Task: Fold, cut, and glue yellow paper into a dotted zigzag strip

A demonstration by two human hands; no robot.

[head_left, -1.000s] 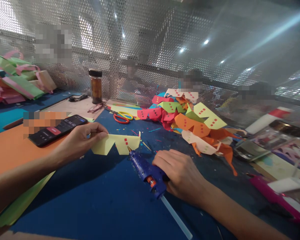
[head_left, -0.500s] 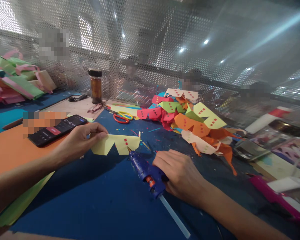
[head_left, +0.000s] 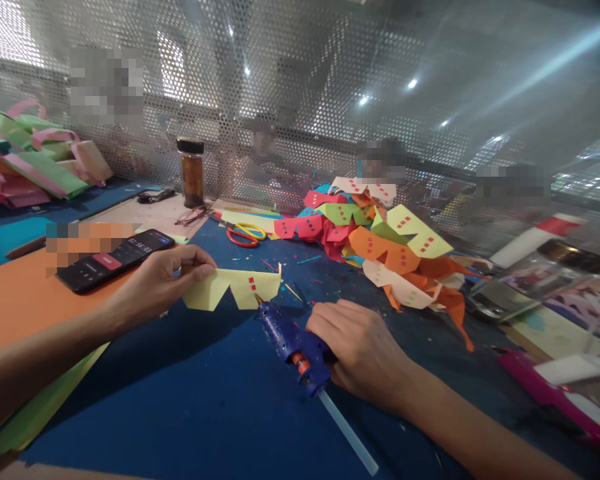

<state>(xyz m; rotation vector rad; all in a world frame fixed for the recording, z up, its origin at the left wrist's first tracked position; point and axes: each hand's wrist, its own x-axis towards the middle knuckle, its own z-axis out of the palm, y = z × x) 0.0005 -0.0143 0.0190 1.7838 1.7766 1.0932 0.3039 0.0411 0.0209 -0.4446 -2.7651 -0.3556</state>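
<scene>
My left hand [head_left: 173, 277] pinches the upper left edge of a pale yellow paper cutout [head_left: 260, 285], which has a V-shaped notch below and small red squares in a row. Wrapped round the handle of a blue hot glue gun [head_left: 285, 333] is my right hand [head_left: 353, 340]. The nozzle is at the cutout's lower edge, just under the red squares; whether it touches the paper I cannot tell. A translucent glue stick [head_left: 350, 433] pokes out of the gun's back end. My left fingers hide the cutout's left end.
Folded paper cutouts in several colours [head_left: 380, 247] are heaped at the back right. Scissors [head_left: 245, 233] lie beyond the yellow cutout, near paper scraps. A phone [head_left: 115, 260] rests on orange paper [head_left: 10, 307] at left. A dark-capped jar [head_left: 192, 175] stands by the perforated metal screen [head_left: 300, 87].
</scene>
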